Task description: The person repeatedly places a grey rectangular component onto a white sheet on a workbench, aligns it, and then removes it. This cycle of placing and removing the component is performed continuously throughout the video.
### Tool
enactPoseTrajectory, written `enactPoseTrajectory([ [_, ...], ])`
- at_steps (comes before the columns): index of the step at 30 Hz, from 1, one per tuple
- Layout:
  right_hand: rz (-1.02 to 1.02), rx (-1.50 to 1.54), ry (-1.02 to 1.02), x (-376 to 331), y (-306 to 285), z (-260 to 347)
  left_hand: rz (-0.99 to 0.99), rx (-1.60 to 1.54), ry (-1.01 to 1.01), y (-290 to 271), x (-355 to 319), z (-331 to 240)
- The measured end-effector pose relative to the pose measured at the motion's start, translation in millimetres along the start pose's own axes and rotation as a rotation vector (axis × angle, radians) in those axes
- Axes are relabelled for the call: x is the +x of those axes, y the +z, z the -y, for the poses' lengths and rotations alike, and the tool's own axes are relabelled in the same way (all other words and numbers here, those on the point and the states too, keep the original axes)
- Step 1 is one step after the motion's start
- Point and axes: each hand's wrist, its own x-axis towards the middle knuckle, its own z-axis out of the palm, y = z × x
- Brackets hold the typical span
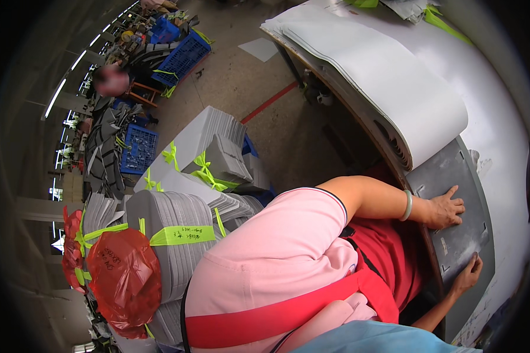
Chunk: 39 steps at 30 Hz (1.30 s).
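Note:
A dark grey flat panel (pixel 453 241) with small angled marks or slots lies on the table, above a grey sheet (pixel 483 294) that shows along its edge. My left hand (pixel 444 210), with a pale bangle at the wrist, presses flat on the panel, its fingers spread. Lower down, my right hand (pixel 467 274) rests at the panel's edge with its fingers drawn together. Whatever may be between those fingers is too small to make out. A large white sheet stack (pixel 383 76) curls over beside the panel, near my left hand.
Stacks of grey cut pieces (pixel 171 212) tied with yellow-green strips stand to the left, with red plastic bags (pixel 123 276) against them. Farther off are blue crates (pixel 182 56) and a blurred person (pixel 113 79). The wooden table edge (pixel 359 106) runs along my body.

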Motion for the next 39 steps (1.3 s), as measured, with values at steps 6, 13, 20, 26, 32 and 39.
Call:
enactPoseTrajectory([
  [6, 0.094, 0.084, 0.027, -11.2, 1.6, 1.6, 0.016, 0.012, -0.014, -0.7, -3.3, -1.1],
  [13, 0.088, 0.159, 0.144, -34.2, 6.4, 38.1, -0.036, 0.036, 0.003, 4.4, -5.9, 0.4],
  [20, 0.178, -0.017, 0.044, -56.2, 2.4, 102.4, -0.069, 0.093, -0.008, -13.9, -3.3, 4.3],
  [26, 0.210, -0.010, 0.039, -77.3, -4.6, 89.1, -0.004, 0.018, -0.019, -29.8, 0.1, -5.5],
  [32, 0.202, -0.063, -0.014, -90.7, -13.6, 78.8, -0.027, 0.019, -0.006, -24.7, -0.8, -8.2],
  [39, 0.222, -0.201, -0.232, -91.6, -8.8, 83.7, -0.059, 0.023, 0.003, -22.5, -0.2, -4.7],
])
